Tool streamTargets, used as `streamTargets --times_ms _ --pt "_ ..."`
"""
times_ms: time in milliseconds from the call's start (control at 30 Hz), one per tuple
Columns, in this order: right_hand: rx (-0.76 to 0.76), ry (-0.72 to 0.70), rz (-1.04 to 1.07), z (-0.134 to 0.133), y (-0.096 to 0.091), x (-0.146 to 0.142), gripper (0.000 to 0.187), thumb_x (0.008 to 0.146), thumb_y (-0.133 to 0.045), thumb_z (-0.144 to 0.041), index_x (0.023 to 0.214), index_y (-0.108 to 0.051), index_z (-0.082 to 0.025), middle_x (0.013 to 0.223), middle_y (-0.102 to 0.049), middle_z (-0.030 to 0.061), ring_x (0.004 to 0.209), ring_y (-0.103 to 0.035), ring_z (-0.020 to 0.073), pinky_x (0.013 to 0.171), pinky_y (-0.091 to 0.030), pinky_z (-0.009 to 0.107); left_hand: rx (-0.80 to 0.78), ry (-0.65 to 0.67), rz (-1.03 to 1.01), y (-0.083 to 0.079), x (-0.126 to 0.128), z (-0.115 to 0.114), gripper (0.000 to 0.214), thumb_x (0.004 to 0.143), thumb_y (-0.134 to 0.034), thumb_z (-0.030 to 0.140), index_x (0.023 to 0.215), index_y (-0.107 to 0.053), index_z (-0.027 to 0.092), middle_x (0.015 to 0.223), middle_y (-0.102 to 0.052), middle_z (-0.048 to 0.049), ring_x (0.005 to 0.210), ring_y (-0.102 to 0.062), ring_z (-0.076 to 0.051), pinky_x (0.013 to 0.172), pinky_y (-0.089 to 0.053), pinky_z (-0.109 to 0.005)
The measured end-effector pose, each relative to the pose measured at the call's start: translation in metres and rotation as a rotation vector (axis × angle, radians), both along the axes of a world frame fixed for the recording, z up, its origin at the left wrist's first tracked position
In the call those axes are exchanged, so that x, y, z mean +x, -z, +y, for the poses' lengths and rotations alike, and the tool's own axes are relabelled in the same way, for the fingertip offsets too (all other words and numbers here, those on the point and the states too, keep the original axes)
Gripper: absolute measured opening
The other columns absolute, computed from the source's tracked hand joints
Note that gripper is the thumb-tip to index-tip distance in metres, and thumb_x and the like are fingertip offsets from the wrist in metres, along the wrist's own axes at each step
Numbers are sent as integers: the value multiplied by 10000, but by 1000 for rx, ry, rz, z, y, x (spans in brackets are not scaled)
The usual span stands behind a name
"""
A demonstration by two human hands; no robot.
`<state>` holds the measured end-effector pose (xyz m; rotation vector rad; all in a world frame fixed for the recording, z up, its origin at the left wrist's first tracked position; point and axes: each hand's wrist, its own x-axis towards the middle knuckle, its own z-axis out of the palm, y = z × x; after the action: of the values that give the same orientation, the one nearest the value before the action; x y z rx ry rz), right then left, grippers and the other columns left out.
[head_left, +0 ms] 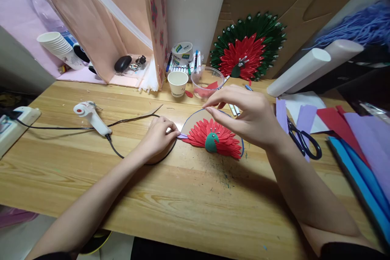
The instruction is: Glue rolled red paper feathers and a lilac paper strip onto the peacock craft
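My left hand (160,137) rests low on the table, thumb and forefinger pinched on a small purple paper petal (183,136). The petal touches the left edge of a peacock craft (198,133), which has layered red petals, a green head piece and a pale round backing outlined in blue. Above the right part of the craft hovers my right hand (243,115), its thumb and forefinger tips brought together. Whether anything is between those tips I cannot make out. A black cord passes under my left hand.
A white hot glue gun (93,117) lies at left, near a power strip (18,128). Behind the craft stand a paper cup (178,84) and a clear bowl (207,82). Black-handled scissors (304,142) lie at right. A finished red-and-green peacock (248,48) leans against cardboard.
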<state>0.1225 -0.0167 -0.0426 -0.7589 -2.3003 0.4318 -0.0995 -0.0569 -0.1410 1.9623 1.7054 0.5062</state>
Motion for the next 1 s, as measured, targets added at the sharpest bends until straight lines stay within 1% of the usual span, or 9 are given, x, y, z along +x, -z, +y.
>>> streamTargets --times_ms 67,267,400,500,600,767,833,900,1000 --pt "4 -1 -4 0 0 0 122 845 -515 -213 843 -636 -201 832 -650 27 736 -572 148 691 -460 300 45 30 25 0 0 -1 141 796 -581 324 778 -652 204 891 -549 -55 930 -452 -233 826 -369 -383" --pt "14 -7 -9 -1 0 0 129 852 -506 -219 841 -634 -201 827 -649 29 735 -570 149 699 -456 304 269 156 133 4 0 3 84 808 -567 246 805 -627 188 994 -496 -75 956 -402 -232 834 -373 -388" --pt "14 -19 -10 -1 0 0 121 847 -515 -218 844 -635 -200 828 -650 30 735 -569 151 716 -455 313 336 211 204 1 2 6 100 826 -534 215 792 -625 187 1003 -490 -78 966 -391 -233 821 -372 -391" --pt "10 -13 -8 -2 -1 0 123 849 -514 -222 848 -637 -207 835 -651 28 742 -571 153 723 -455 316 347 229 234 -2 4 6 110 833 -528 229 816 -628 186 1024 -485 -84 963 -387 -234 827 -364 -403" --pt "2 -5 -13 -3 -1 0 129 852 -509 -226 854 -637 -213 842 -652 27 746 -572 156 735 -455 322 320 253 216 -3 5 4 126 835 -530 263 822 -630 187 1038 -491 -82 961 -386 -232 838 -351 -409" --pt "-2 -6 -25 -3 -3 0 133 855 -503 -221 865 -635 -214 846 -647 30 758 -567 161 728 -448 322 286 249 177 -1 7 3 130 841 -524 267 819 -632 197 1042 -500 -73 976 -390 -231 841 -334 -399" --pt "-5 -34 -54 -2 -2 -1 129 850 -507 -203 871 -634 -209 861 -644 36 795 -563 167 730 -439 317 283 248 183 0 6 4 130 837 -537 281 810 -627 192 1037 -507 -72 975 -392 -228 838 -333 -388" --pt "-31 -103 -151 -1 4 -4 116 838 -523 -187 861 -636 -197 852 -642 42 820 -556 173 734 -426 313 285 250 186 1 5 5 130 828 -556 298 805 -622 189 1023 -515 -68 967 -397 -222 838 -333 -375" --pt "-113 -216 -379 -1 23 -13 85 819 -556 -176 810 -640 -170 823 -636 52 809 -552 170 719 -413 295 279 248 183 1 4 5 137 820 -569 316 811 -618 189 1009 -524 -63 960 -405 -216 840 -335 -364"
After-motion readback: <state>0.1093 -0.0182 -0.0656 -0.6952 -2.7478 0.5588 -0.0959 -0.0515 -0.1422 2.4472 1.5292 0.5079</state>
